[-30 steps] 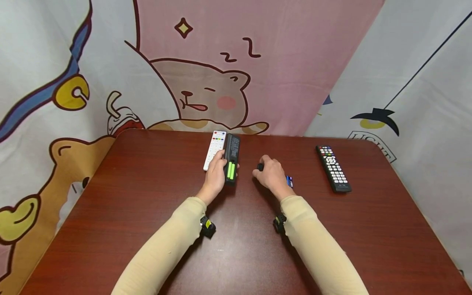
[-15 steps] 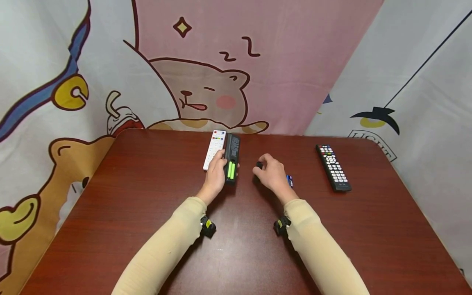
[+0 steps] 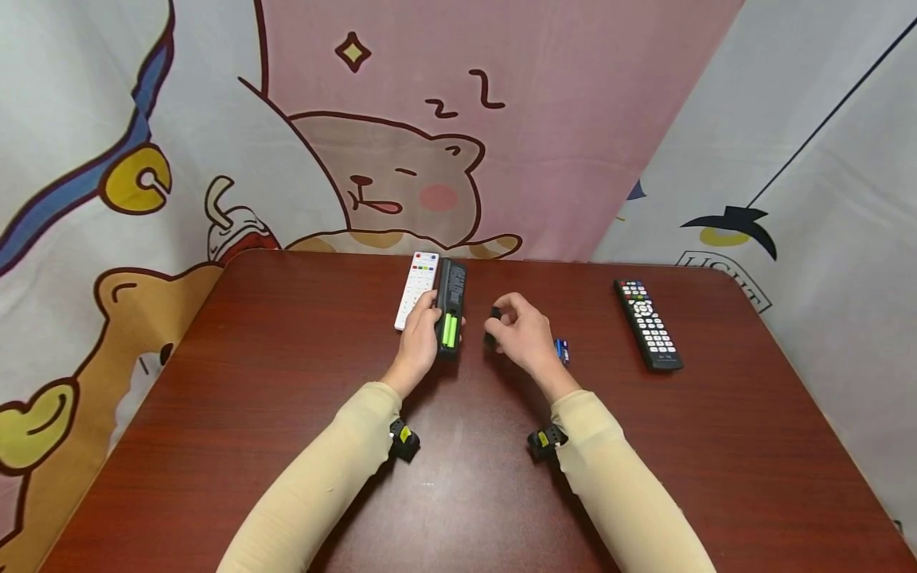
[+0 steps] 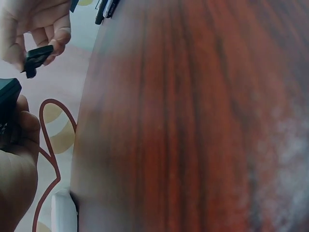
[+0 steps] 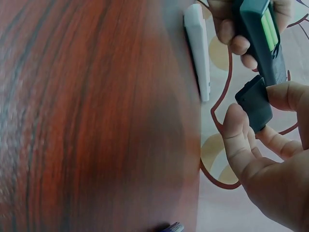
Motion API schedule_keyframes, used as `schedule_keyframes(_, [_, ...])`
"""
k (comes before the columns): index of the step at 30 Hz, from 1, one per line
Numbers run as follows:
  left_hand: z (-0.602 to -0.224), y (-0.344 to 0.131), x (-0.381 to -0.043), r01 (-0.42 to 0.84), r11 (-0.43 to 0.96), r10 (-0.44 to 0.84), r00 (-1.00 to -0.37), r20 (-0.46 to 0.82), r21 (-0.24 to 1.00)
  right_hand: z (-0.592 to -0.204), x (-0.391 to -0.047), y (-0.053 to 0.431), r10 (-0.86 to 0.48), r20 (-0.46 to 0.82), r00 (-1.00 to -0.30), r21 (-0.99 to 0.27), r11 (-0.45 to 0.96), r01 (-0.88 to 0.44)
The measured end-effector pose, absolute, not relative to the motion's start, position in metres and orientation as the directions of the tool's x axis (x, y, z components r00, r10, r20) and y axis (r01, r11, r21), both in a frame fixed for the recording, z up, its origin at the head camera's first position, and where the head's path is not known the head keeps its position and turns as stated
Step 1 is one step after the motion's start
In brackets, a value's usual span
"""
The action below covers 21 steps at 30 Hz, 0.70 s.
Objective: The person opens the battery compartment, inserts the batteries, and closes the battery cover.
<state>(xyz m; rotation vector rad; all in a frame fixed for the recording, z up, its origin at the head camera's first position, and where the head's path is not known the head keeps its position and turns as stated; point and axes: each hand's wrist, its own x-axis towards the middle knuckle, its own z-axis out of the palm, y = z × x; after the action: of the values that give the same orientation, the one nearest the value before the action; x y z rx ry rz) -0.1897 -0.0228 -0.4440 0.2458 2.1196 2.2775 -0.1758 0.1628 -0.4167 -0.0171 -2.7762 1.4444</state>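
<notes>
My left hand [image 3: 418,338] grips a black remote control [image 3: 451,282], its back turned up. Two green batteries [image 3: 450,331] lie side by side in its uncovered battery compartment. To the right, my right hand [image 3: 525,334] pinches a small black battery cover [image 3: 493,326] between thumb and fingers, apart from the remote. The right wrist view shows that battery cover [image 5: 256,104] closer, its flat face visible. In the left wrist view the cover [image 4: 36,60] appears edge-on, above the hand with the remote.
A white remote [image 3: 417,290] lies left of the held one. Blue batteries [image 3: 562,350] rest on the table just right of my right wrist. Farther right lies another black remote [image 3: 648,328], buttons up. A patterned curtain [image 3: 573,159] hangs behind the brown table [image 3: 458,477].
My right hand has moved slightly left and turned, and more of the battery cover now shows. The blue batteries are less hidden. My left hand and its remote have stayed put.
</notes>
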Motion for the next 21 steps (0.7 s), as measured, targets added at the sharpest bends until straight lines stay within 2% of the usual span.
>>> schedule_keyframes(12, [-0.445,-0.024,-0.189,0.084,-0.048,0.130,-0.987,0.089,0.995,-0.410,-0.170,0.155,-0.002,0.014,-1.000,-0.869,0.495,-0.013])
schedule_keyframes(21, [-0.445,-0.024,-0.188,0.082,-0.017,0.145,-0.986,0.083,0.997,-0.408,-0.166,0.147,-0.017,0.030,-0.999,-0.923,0.383,-0.034])
